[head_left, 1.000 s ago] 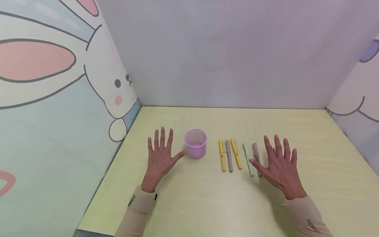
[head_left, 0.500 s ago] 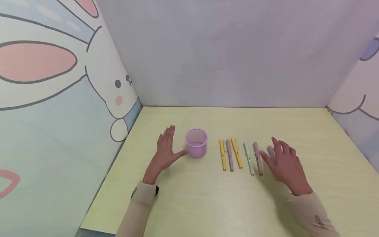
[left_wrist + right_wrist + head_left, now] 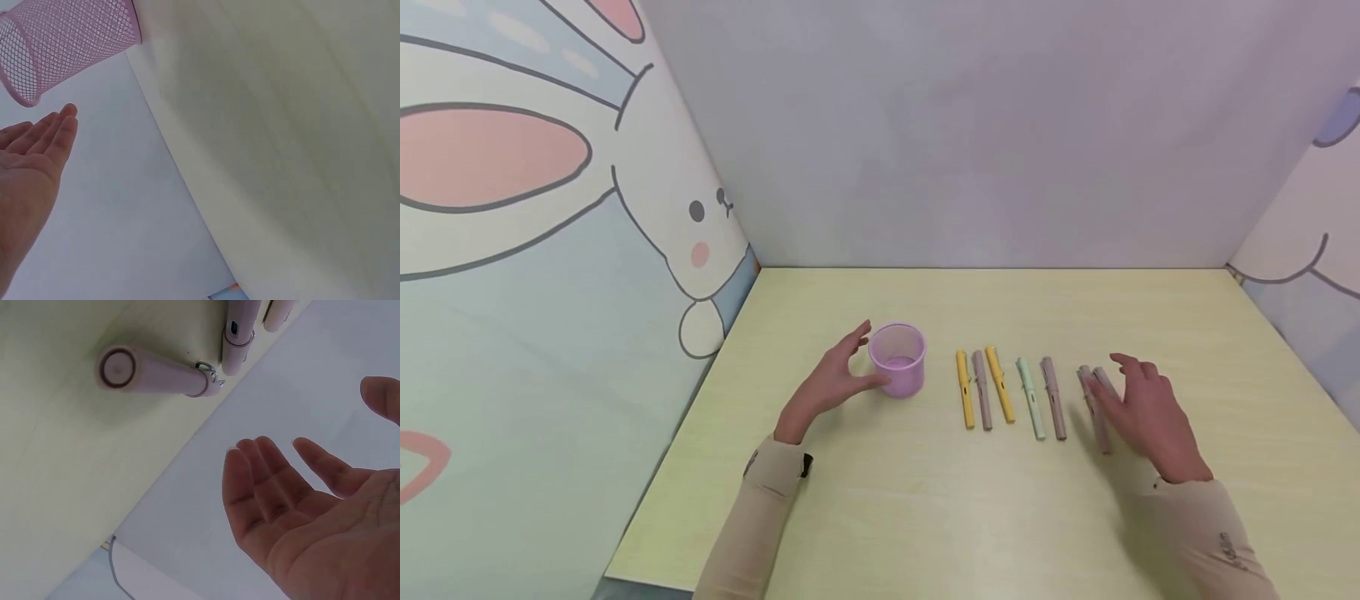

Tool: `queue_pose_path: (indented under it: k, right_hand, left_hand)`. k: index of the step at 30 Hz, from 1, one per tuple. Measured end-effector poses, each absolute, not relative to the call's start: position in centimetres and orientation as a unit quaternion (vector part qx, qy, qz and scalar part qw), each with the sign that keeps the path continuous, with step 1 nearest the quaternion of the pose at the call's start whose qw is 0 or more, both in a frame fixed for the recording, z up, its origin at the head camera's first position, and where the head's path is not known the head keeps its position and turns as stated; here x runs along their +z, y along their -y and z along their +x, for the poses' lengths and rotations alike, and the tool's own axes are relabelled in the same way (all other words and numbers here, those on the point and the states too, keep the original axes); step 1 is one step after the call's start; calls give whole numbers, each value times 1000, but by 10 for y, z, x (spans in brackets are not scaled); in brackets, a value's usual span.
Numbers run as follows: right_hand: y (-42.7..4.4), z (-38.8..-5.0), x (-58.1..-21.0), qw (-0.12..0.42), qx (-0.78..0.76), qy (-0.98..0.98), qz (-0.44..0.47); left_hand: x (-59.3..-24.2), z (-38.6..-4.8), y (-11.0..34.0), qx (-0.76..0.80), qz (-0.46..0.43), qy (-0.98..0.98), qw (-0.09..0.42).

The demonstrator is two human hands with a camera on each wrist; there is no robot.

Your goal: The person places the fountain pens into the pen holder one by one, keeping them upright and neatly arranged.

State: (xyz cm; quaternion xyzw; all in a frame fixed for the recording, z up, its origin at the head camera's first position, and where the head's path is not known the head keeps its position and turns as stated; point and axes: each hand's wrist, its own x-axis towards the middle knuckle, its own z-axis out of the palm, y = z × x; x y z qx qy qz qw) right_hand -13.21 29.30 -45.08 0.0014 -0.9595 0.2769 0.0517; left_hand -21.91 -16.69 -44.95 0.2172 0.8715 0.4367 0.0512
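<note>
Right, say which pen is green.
The green pen, fourth from the left in the head view, between a yellow pen and a mauve pen; no other is green.

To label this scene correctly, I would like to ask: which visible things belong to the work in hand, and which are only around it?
Probably in the work:
cup, with the left hand close beside it
seven pens, with the right hand near the rightmost ones

Apparently only surroundings:
table
back wall
rabbit panel
</note>
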Motion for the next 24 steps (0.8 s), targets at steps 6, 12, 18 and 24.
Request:
queue_pose_path:
  k: [6, 12, 18, 24]
  right_hand:
    - [-307, -132, -457, 41, 282, 958, -5]
    - [-316, -133, -458, 7, 312, 950, -4]
    - [-325, -136, -458, -11, 322, 947, -3]
    - [-333, -136, -456, -27, 330, 943, -13]
  left_hand:
    - [-441, -225, 161, 422, 220, -878, 56]
    - [-442, -230, 162, 425, 214, -877, 66]
    - [-446, -231, 164, 441, 203, -870, 87]
    - [-444, -231, 164, 445, 206, -866, 94]
